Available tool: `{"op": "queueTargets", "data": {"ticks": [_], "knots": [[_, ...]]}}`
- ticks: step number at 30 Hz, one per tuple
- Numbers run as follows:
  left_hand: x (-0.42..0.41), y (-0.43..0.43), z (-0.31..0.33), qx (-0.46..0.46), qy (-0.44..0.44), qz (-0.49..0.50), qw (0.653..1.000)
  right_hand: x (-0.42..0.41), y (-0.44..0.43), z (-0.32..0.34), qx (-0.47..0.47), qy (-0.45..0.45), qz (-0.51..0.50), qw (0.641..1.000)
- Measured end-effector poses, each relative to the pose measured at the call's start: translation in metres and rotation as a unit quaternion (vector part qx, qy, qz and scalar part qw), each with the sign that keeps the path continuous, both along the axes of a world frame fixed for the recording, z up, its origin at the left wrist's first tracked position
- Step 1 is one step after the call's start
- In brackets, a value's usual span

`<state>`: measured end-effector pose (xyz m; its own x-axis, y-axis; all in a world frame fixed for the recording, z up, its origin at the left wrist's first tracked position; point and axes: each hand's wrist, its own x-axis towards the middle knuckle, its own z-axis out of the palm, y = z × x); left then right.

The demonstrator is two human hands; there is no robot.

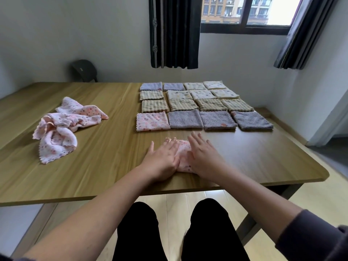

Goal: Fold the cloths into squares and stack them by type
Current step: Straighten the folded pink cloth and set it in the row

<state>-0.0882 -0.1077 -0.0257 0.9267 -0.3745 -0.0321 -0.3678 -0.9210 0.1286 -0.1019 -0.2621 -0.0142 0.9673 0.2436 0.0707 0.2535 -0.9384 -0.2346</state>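
From the head view, the folded pink square (151, 121) at the near left corner of the laid-out block serves as the marker. Just in front of it and a little to its right, towards the person, a small pink spotted cloth (183, 153) lies on the table (94, 166) under both hands. The left hand (162, 159) lies flat on the cloth's left part with straight fingers, thumb out to the side. The right hand (204, 157) lies flat on its right part, fingers spread and straight. Neither hand curls round the cloth (much of it is hidden beneath the palms, so its fold cannot be read).

To the right of the marker, in the same row, sit three purple squares (185, 119). Behind it lie checked squares (181, 104), then cream spotted squares (179, 94) further back, with two more purple ones in the far row. All lie side by side, edges touching or nearly so.

Well to the left of the marker, a loose heap of pink cloths (64, 127) lies crumpled and unfolded on the table.

Far behind the marker, a dark chair (83, 70) stands at the wall and a dark curtain (174, 32) hangs beside a window (244, 12).
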Motion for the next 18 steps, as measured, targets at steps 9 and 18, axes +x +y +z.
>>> {"op": "queueTargets", "data": {"ticks": [9, 18], "knots": [[-0.002, 0.002, -0.001, -0.011, 0.033, 0.033, 0.999, 0.011, -0.011, 0.002, -0.118, 0.072, 0.008, 0.990], [0.001, 0.014, -0.006, -0.122, -0.076, 0.118, 0.983, 0.008, -0.024, 0.013, -0.158, -0.013, -0.055, 0.986]]}}
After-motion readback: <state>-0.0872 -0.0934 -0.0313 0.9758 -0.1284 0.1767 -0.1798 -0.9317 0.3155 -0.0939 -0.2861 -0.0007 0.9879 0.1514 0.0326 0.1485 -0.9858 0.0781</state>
